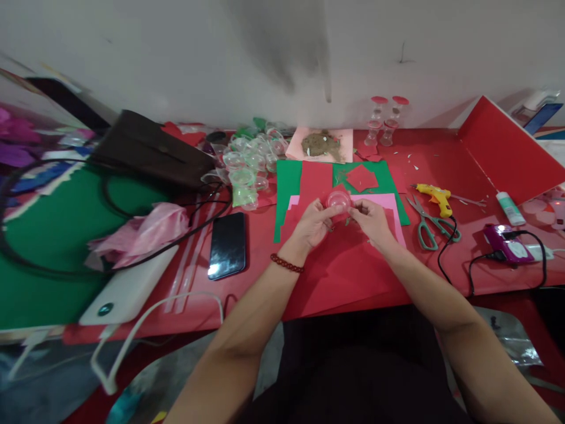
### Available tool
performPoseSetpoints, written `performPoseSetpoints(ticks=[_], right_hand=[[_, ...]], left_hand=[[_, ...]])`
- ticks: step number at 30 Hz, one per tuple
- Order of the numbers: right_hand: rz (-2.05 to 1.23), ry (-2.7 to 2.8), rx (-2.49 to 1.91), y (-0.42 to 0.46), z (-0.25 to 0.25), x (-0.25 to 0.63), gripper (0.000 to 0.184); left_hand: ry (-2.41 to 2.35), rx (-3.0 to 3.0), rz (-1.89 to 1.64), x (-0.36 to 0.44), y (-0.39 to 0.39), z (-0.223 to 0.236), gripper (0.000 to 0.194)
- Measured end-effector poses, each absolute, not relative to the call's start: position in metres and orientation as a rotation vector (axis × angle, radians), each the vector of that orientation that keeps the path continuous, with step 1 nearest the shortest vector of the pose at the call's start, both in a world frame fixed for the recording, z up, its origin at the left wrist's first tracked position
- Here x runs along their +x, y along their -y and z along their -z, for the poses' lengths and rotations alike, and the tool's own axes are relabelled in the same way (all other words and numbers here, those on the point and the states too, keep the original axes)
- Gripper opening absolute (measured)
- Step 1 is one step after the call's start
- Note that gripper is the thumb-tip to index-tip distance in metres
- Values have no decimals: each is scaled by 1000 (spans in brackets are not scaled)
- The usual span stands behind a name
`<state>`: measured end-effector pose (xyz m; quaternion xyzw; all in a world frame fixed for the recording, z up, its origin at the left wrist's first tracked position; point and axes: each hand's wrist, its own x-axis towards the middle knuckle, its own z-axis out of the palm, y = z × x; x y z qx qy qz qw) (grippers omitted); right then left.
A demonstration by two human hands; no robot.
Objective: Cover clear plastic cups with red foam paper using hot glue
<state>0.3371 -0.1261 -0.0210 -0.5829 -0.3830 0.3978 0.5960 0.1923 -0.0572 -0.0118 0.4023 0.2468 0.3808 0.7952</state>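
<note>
My left hand [314, 224] and my right hand [369, 219] meet over the middle of the red table [441, 171]. Between their fingertips sits a small clear plastic cup [338, 200] with a red piece under or inside it. Both hands pinch this cup, left from the left side, right from the right. A red bead bracelet [286, 263] circles my left wrist. Under the hands lie red paper sheets [348, 265], a pink sheet [384, 203] and a green sheet [286, 188].
Several clear cups [247, 165] cluster at back left by a brown bag [150, 147]. A phone [227, 244], white power bank [128, 288] and cables lie left. Scissors [430, 222], yellow glue gun [435, 196], glue bottle [509, 207] and a purple device [507, 242] lie right.
</note>
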Motion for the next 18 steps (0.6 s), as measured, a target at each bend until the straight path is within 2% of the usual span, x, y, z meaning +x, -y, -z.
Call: performPoseSetpoints(ticks=[9, 18], right_hand=[[-866, 907, -1427, 127, 20, 340, 19], [-946, 907, -1380, 128, 16, 336, 20]], left_hand=[[-604, 825, -878, 192, 55, 13, 42], [-571, 814, -887, 192, 55, 13, 41]])
